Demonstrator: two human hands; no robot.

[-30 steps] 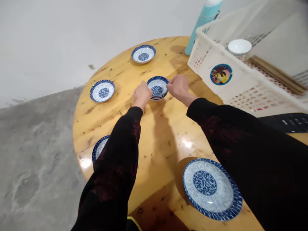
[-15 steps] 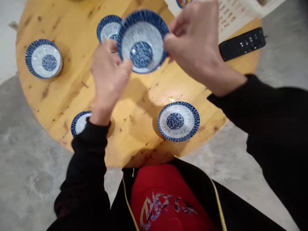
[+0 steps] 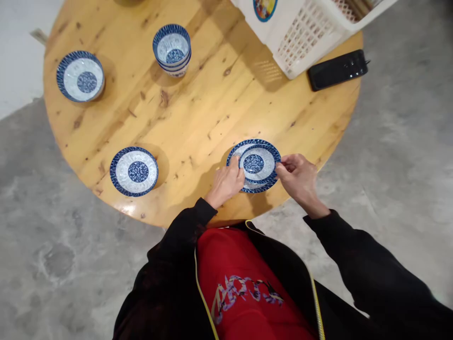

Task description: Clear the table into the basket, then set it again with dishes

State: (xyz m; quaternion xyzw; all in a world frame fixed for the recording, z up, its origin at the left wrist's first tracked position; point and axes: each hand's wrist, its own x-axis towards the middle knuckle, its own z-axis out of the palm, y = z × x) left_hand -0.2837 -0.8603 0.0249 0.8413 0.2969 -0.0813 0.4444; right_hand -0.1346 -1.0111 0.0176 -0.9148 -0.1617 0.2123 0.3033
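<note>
Two hands on one small blue-and-white bowl [image 3: 257, 164], sitting on the plate [image 3: 247, 186] at the near table [image 3: 212, 118] edge. Left hand [image 3: 226, 183] and right hand [image 3: 297, 177] pinching opposite rims. Probably glazed ceramic: light, stiff, slick, chippable, best gripped at the rim.

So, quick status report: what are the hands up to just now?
Left hand and right hand grip small bowl, one each side. Bowl sits on plate. Nothing in the way.

A small blue-and-white patterned bowl [image 3: 257, 164] sits upright on a matching plate [image 3: 250, 187] near the tabletop's [image 3: 212, 118] front edge, gripped at both rims by fingers [image 3: 241, 171].
</note>
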